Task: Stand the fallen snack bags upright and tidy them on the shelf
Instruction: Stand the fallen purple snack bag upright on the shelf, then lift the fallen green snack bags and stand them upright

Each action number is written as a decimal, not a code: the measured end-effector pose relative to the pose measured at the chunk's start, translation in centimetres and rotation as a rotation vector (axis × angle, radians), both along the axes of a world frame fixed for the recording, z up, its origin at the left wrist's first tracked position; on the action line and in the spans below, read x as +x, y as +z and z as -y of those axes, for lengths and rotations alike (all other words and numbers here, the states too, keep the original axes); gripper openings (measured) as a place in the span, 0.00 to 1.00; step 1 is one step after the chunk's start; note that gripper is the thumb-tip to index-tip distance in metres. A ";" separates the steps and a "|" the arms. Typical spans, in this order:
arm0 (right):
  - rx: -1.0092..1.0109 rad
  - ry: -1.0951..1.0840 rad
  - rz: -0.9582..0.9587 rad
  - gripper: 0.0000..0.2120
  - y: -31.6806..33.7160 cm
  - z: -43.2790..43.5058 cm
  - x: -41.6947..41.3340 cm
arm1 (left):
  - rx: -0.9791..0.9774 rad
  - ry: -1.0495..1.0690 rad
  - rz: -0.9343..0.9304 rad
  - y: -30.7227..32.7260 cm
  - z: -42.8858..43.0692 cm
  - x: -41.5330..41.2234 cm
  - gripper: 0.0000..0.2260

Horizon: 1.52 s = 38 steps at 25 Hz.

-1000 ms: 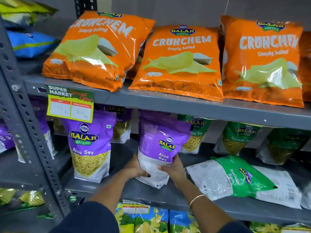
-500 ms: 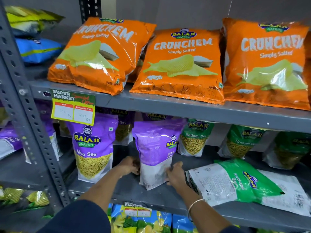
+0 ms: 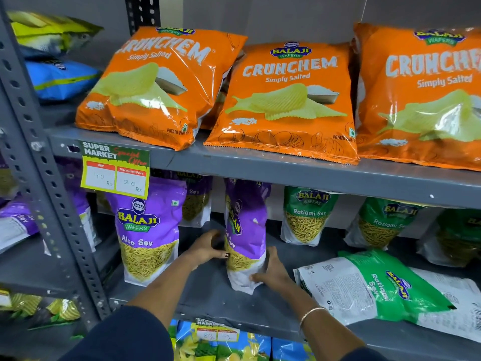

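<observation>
A purple Aloo Sev bag (image 3: 246, 230) stands upright on the grey middle shelf (image 3: 208, 300), turned edge-on so its front faces left. My left hand (image 3: 208, 247) grips its left side and my right hand (image 3: 270, 272) grips its lower right corner. Another purple Aloo Sev bag (image 3: 147, 230) stands upright to the left, front facing me. To the right, a green Ratlami Sev bag (image 3: 374, 287) lies flat on the shelf, back panel up. Behind it, green Ratlami Sev bags (image 3: 307, 217) stand upright along the back.
Three orange Crunchem chip bags (image 3: 283, 100) lean on the upper shelf. A price tag (image 3: 114, 169) hangs from that shelf's front edge. A perforated grey upright post (image 3: 49, 178) stands at left. Blue and yellow bags (image 3: 221, 345) fill the shelf below.
The purple bag between my hands has been turned from facing me to edge-on and pushed further back on the shelf. Both hands have moved with it.
</observation>
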State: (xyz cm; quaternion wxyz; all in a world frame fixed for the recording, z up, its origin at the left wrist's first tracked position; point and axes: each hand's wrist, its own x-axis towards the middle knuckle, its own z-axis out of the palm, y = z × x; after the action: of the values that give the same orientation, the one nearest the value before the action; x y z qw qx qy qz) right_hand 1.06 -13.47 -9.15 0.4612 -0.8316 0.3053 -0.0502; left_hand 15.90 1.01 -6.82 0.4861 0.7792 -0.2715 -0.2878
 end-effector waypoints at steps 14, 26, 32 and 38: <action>0.290 0.078 0.271 0.34 1.1 3.1 0.0 | 0.046 0.217 0.201 0.1 3.3 -3.7 0.46; -0.225 -0.627 -0.196 0.22 7.5 7.3 -10.4 | 0.822 -0.532 -0.285 3.4 5.6 -9.2 0.16; 0.632 -0.461 -0.336 0.37 4.1 6.9 -17.7 | 0.285 -0.342 0.274 3.4 14.1 -13.4 0.23; 0.872 -0.674 0.142 0.12 0.7 6.5 -16.2 | 0.384 -0.393 0.011 1.5 14.2 -14.6 0.35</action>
State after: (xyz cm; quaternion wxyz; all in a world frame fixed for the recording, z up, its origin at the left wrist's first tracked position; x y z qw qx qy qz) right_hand -15.16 -19.97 -8.48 0.7405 -0.4148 0.5151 -0.1197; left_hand 1.28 -13.17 -5.35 0.2627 0.7910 -0.3607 -0.4186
